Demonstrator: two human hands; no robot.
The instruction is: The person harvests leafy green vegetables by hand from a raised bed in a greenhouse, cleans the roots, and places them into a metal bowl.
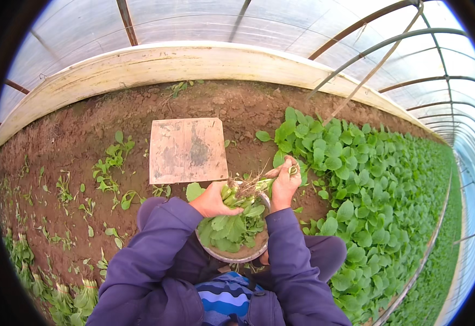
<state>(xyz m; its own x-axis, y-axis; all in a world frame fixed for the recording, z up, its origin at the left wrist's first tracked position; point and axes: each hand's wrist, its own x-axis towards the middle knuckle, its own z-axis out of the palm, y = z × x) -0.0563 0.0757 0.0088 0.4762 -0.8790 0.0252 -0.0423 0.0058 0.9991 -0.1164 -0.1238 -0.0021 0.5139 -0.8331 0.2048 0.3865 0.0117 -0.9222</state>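
A bunch of leafy green seedlings [229, 230] is gripped in my left hand [215, 200], its pale stems and soil-specked roots pointing up and away from me. Their leaves hang down into a round basin [243, 258] between my knees, which has brown soil or residue inside. My right hand [285, 183] pinches a few green stems [266, 185] just right of the bunch, over the basin's far right rim. Roots of the bunch lie close to these stems. Part of the basin is hidden by the leaves and my forearms.
A stained flat board [188, 150] lies on the soil ahead. Dense leafy plants [355, 195] grow at the right. Scattered seedlings [109, 167] dot the left soil, with tied bunches [84, 295] at lower left. A slanting pole [374, 69] and plastic greenhouse wall [204, 61] border the far side.
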